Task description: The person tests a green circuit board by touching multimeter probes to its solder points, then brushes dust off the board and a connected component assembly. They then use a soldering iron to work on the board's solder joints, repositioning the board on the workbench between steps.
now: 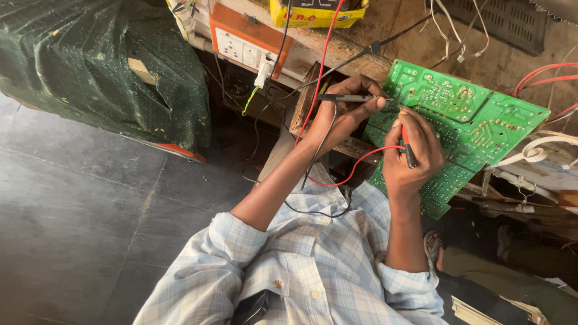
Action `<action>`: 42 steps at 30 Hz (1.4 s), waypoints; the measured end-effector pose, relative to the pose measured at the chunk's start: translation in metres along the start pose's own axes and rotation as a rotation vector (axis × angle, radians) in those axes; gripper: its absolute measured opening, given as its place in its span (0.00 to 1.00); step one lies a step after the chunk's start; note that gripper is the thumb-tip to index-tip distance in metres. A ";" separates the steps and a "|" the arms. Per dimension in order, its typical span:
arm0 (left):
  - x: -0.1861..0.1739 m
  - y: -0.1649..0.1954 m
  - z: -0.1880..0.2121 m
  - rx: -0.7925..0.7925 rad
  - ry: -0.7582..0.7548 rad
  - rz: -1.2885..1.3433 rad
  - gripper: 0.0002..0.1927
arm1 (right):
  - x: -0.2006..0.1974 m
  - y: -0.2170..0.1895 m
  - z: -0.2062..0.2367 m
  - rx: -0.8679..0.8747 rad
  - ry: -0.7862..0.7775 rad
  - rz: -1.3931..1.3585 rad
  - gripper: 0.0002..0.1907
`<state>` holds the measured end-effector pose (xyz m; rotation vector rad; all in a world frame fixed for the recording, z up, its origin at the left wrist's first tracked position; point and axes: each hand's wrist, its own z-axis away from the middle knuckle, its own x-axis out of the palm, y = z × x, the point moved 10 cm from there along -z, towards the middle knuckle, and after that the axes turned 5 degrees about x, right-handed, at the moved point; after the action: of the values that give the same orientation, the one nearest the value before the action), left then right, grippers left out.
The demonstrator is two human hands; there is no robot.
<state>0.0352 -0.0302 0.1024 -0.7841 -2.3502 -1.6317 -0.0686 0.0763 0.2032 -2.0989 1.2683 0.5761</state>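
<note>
Black probe point(346, 97) lies level, tip toward green board point(475, 126).

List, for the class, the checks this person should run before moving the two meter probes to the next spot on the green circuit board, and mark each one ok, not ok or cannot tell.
1. Black probe gripped firmly in the left hand: ok.
2. Red probe gripped in the right hand: ok.
3. Both tips resting on the green circuit board: cannot tell, the fingers hide the contact points.
4. Board held steady: cannot tell, its support is hidden.
5. Red lead and black lead hang free, not snagged: ok, though both cross the person's lap loosely.
6. Fingers kept off the solder joints: cannot tell.
</note>
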 end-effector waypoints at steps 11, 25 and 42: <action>-0.001 -0.004 -0.001 -0.020 -0.012 -0.023 0.07 | 0.002 0.001 0.001 0.020 0.022 -0.028 0.10; -0.003 -0.018 0.003 -0.075 0.056 0.139 0.09 | 0.008 -0.008 0.009 -0.081 -0.011 0.023 0.14; 0.006 -0.012 0.004 -0.061 -0.023 0.142 0.09 | 0.011 -0.001 0.016 -0.075 0.036 0.066 0.16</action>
<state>0.0241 -0.0277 0.0935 -0.9625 -2.2125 -1.6500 -0.0635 0.0813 0.1847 -2.1442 1.3602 0.6261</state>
